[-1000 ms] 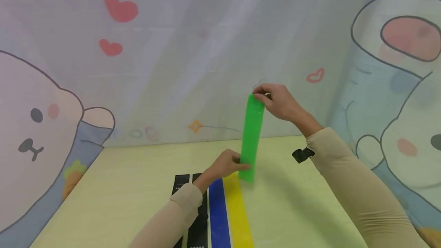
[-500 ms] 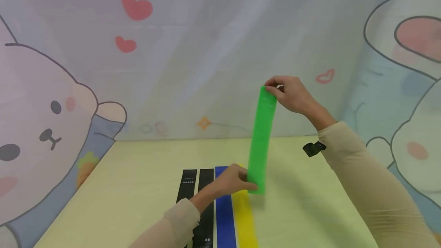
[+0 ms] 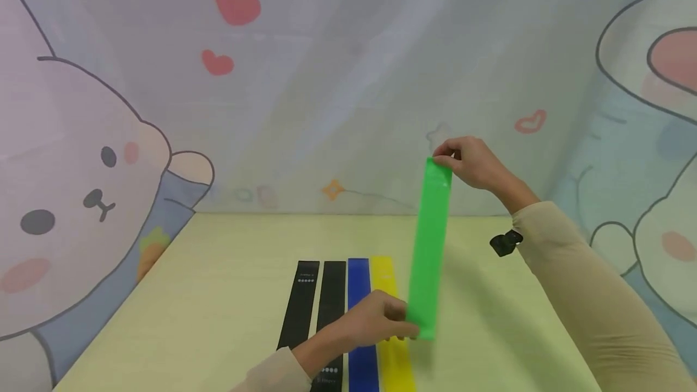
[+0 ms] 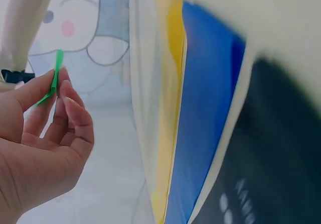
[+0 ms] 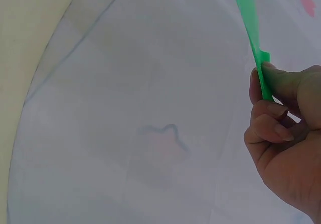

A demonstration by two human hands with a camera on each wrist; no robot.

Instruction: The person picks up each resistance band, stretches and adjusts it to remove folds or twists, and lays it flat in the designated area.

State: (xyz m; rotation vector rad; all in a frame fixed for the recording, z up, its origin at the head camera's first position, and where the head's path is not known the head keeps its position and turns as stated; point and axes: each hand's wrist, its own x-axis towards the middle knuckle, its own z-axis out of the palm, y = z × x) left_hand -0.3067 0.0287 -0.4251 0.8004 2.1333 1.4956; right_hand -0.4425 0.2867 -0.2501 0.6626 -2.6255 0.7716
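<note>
A green resistance band (image 3: 431,247), flat and stretched long, stands nearly upright over the table between both hands. My right hand (image 3: 468,162) pinches its top end between thumb and fingers. Lower down, my left hand (image 3: 376,322) pinches the bottom end at its left edge. In the left wrist view the band (image 4: 54,83) shows edge-on between thumb and fingertips. The right wrist view has a short end of the band (image 5: 266,58) folded at the thumb. Just left of it lies a yellow band (image 3: 385,274), partly covered by my left hand.
A blue band (image 3: 359,283) and two black bands, one at the far left (image 3: 301,301) and one beside the blue (image 3: 332,295), lie side by side on the pale yellow table (image 3: 218,295). A cartoon-printed cloth (image 3: 327,77) hangs behind the table.
Both hands have moved right and the left hand has come lower, nearer the table front, carrying the green band off the yellow one. The head view has shifted left.
</note>
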